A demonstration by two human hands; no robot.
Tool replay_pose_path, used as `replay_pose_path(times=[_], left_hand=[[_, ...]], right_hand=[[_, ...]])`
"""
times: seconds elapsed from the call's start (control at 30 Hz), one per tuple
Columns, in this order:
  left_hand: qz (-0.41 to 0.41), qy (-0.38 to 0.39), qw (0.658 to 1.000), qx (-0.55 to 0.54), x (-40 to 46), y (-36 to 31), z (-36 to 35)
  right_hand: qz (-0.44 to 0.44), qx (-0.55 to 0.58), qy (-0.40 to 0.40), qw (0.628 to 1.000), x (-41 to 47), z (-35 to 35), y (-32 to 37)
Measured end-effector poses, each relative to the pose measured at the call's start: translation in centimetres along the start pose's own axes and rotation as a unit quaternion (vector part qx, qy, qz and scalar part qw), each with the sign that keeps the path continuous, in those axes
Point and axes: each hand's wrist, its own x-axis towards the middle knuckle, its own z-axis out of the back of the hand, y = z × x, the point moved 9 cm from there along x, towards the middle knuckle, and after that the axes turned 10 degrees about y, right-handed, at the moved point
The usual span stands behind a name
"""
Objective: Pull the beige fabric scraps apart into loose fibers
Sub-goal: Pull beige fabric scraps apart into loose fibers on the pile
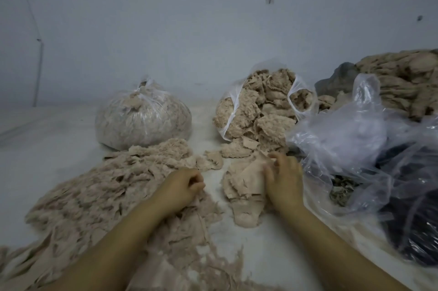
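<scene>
A small heap of beige fabric scraps (pixel 244 179) lies on the pale floor in front of me. My right hand (pixel 284 179) rests on its right side with fingers curled into the scraps, blurred by motion. My left hand (pixel 183 185) is curled into a loose fist at the edge of a wide spread of loose beige fibers (pixel 99 196); whether it pinches any fibers I cannot tell. A gap of bare floor separates the two hands.
A tied clear bag of fibers (pixel 142 117) stands at the back left. An open bag of scraps (pixel 263 106) spills toward the heap. Crumpled clear plastic over dark bags (pixel 369 148) fills the right. More beige fabric (pixel 407 77) is piled far right against the wall.
</scene>
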Motion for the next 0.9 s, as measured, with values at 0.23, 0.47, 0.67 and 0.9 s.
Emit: replay_pose_path(times=[0.23, 0.47, 0.67, 0.9], left_hand=[[0.023, 0.095, 0.981, 0.165, -3.6, 2.8, -0.8], [-0.023, -0.053, 0.996, 0.070, -5.0, 1.5, 1.7], [-0.093, -0.094, 0.990, -0.047, -5.9, -0.6, 0.8], [-0.042, -0.098, 0.977, -0.183, -5.6, 1.4, -0.2]], right_hand=[[0.021, -0.219, 0.122, 0.968, -1.1, -3.9, 0.8], [0.107, 0.091, 0.261, 0.955, -5.1, -7.6, 8.1], [0.141, 0.224, 0.244, 0.933, -6.9, -8.1, 10.4], [-0.074, 0.484, 0.220, 0.844, -6.7, -7.5, 6.3]])
